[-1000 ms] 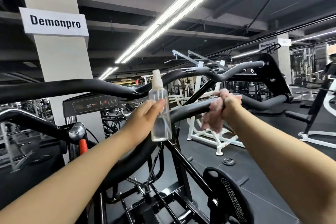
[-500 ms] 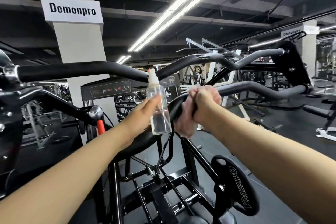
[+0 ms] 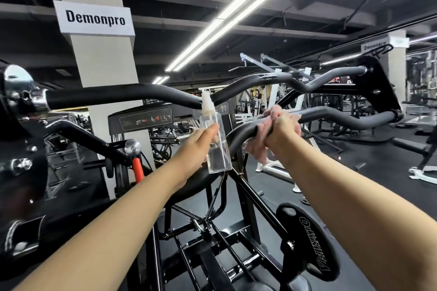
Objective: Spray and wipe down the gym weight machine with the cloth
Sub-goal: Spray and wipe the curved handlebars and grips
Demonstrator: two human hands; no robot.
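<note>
Shifted rightward along lower grey curved steel handlebar [image 3: 335,117] since half a second ago: right hand [image 3: 281,129], clenched round pink crumpled cloth [image 3: 261,149], pressed onto bar. Left hand [image 3: 198,146] curled round clear plastic spray bottle [image 3: 216,142], upright, just left of cloth

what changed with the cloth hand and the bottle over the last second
The right hand, gripping the pink cloth around the lower handlebar, slid along the bar toward the spray bottle and then a little back out. The left hand kept holding the clear bottle upright beside the bar throughout.
</note>
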